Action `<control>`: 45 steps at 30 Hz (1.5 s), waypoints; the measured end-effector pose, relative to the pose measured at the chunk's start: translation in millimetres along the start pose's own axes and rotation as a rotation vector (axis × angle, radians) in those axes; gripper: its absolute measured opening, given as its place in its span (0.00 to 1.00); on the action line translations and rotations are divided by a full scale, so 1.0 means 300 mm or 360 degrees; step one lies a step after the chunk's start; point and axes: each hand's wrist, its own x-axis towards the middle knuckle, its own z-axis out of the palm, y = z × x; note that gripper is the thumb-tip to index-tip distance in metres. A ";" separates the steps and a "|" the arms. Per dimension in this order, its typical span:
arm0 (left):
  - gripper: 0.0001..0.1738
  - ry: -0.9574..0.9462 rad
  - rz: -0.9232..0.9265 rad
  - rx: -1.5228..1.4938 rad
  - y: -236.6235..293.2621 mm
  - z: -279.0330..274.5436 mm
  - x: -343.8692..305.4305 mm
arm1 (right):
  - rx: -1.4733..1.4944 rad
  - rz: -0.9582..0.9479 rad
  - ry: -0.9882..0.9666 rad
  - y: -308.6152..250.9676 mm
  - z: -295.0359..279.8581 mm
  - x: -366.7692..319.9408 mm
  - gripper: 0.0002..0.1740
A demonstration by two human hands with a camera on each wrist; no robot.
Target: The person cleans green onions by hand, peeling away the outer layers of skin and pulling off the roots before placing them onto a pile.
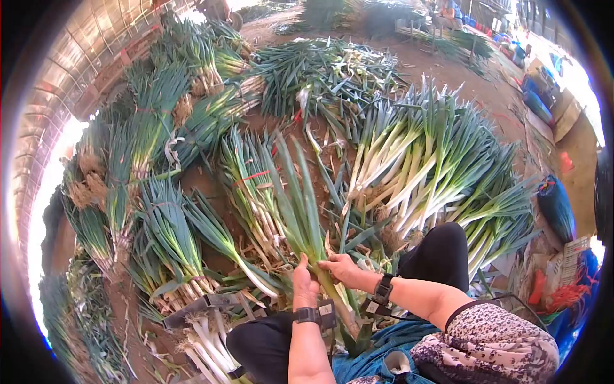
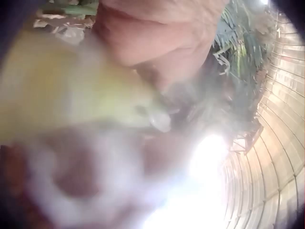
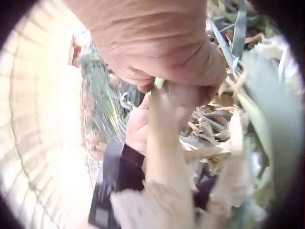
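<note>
A large green onion (image 1: 300, 211) stands slanted in front of the person, its green leaves pointing up and away, its pale root end down near the lap. The left hand (image 1: 304, 281) grips its stalk just below the leaves. Beside it, the right hand (image 1: 345, 270) pinches the same stalk from the right. In the right wrist view the pale stalk (image 3: 164, 148), with loose dry skin (image 3: 138, 205), runs below the curled right hand (image 3: 157, 47). The left wrist view is blurred; the left hand (image 2: 162, 38) lies against the yellow-green stalk (image 2: 71, 90).
A heap of loose green onions (image 1: 416, 166) lies at the right. Tied bundles (image 1: 166, 224) lie at the left, and one with a red band (image 1: 256, 185) lies ahead. Leaf waste (image 1: 332, 77) is piled farther off. A metal stand (image 1: 204, 306) is beside the left knee.
</note>
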 end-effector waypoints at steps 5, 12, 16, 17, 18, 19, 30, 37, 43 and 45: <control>0.16 0.0256 0.0365 0.0039 -0.066 -0.043 -0.044 | -0.0858 0.0048 0.0159 0.063 -0.039 -0.155 0.15; 0.19 0.0242 0.0409 0.0313 -0.139 -0.018 -0.024 | -0.2004 0.0463 -0.0822 -0.077 -0.249 -0.338 0.25; 0.18 0.0148 0.0507 0.0474 -0.202 0.137 -0.050 | -0.0658 -0.0005 -0.0219 -0.183 -0.332 -0.046 0.24; 0.19 0.0046 0.0586 0.0699 -0.205 0.195 -0.090 | -0.0192 0.0142 -0.0223 -0.210 -0.337 0.004 0.23; 0.19 -0.0062 0.0651 0.0930 -0.212 0.219 -0.108 | 0.0092 0.0057 -0.0285 -0.215 -0.326 0.032 0.21; 0.19 -0.0044 0.0620 0.0940 -0.223 0.198 -0.100 | 0.0377 -0.0024 -0.0332 -0.210 -0.309 0.047 0.19; 0.17 0.0328 0.0759 0.2272 -0.165 -0.003 -0.252 | 0.0480 -0.0099 -0.0229 -0.334 -0.274 0.023 0.17; 0.17 -0.0174 -0.0110 0.0467 -0.125 0.333 -0.163 | 0.0406 -0.0121 -0.0259 -0.329 -0.270 0.000 0.17; 0.17 -0.0027 -0.0056 0.0302 -0.165 0.351 -0.169 | 0.0379 -0.0147 -0.0237 -0.314 -0.271 -0.023 0.14; 0.19 0.0056 -0.0087 0.0345 -0.171 0.365 -0.166 | 0.0291 -0.0088 -0.0212 -0.314 -0.280 -0.015 0.14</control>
